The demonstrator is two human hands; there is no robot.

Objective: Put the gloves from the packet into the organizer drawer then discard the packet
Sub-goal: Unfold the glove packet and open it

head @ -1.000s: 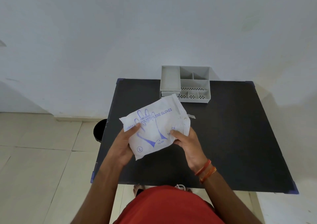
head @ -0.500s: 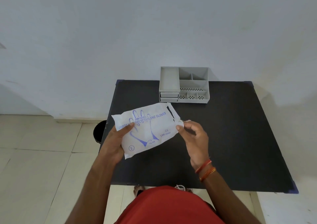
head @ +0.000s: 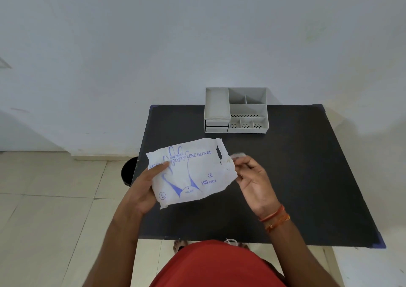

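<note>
A white packet (head: 193, 172) printed with a blue glove outline and "POLYETHYLENE GLOVES" is held flat above the black table (head: 307, 176). My left hand (head: 147, 185) grips its left edge, thumb on top. My right hand (head: 250, 179) pinches the packet's torn right end between thumb and fingertips; a small white piece (head: 238, 155) shows just past the fingers. The grey organizer (head: 236, 110) stands at the table's far edge, with two shut drawers (head: 217, 126) stacked at its left front. No gloves are visible outside the packet.
A black bin (head: 129, 172) sits on the tiled floor beside the table's left edge. A white wall rises right behind the table. Bare black tabletop stretches to the right of my hands.
The packet has turned flatter and shifted left, away from the organizer. My right hand slid from the packet's lower edge to its torn right end.
</note>
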